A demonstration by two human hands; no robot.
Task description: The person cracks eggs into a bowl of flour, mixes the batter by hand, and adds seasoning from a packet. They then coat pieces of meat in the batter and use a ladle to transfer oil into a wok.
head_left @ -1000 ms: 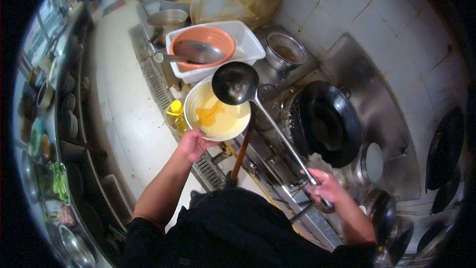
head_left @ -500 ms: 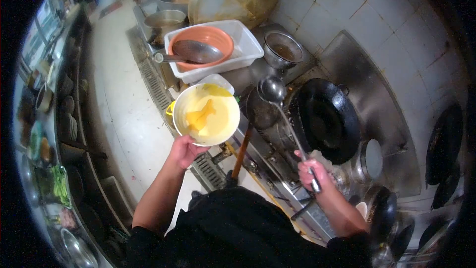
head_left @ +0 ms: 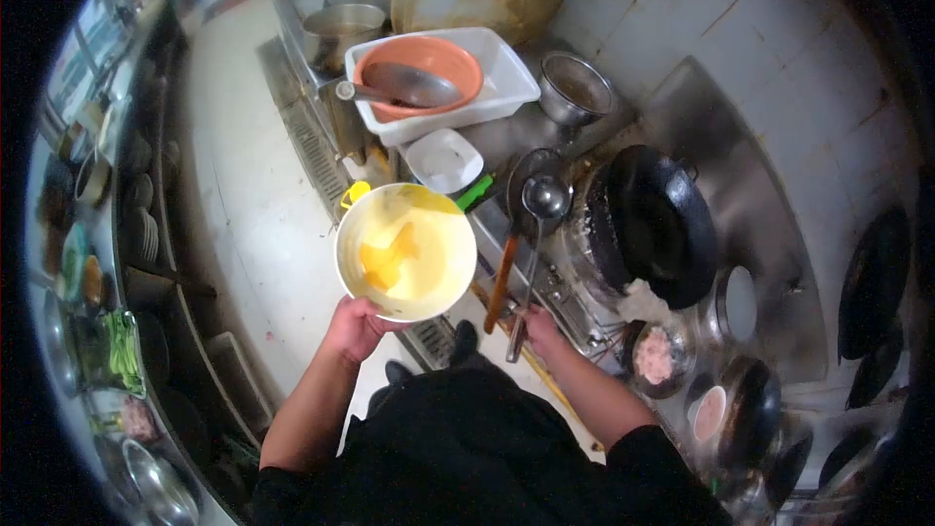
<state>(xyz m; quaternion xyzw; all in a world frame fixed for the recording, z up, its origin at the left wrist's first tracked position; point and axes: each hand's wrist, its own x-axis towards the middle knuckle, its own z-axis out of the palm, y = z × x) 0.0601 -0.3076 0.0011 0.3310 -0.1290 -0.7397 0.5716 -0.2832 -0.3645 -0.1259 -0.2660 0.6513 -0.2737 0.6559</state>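
Note:
My left hand (head_left: 356,329) grips the near rim of a white bowl (head_left: 346,263) holding pale yellow liquid with a deeper yellow patch that looks like egg. At the stove's front edge, my right hand (head_left: 542,328) is closed around the handle of a metal ladle (head_left: 546,197); some fingers are hidden. The ladle's cup is over a small dark pan (head_left: 521,175) with a wooden handle. Right of it, a black wok (head_left: 638,224) sits on the burner, its inside dark and shiny.
Behind the bowl are a small white container (head_left: 444,161), a green-handled tool (head_left: 475,193) and a white tub (head_left: 497,88) with an orange basin (head_left: 443,54). A metal strainer bowl (head_left: 577,88) stands behind. Pink meat (head_left: 654,356) lies in a dish at right. Shelves with dishes (head_left: 146,234) line the left.
My right hand and the ladle have moved left and closer to the bowl. The bowl is slightly lower in view, and the white container behind it shows more fully.

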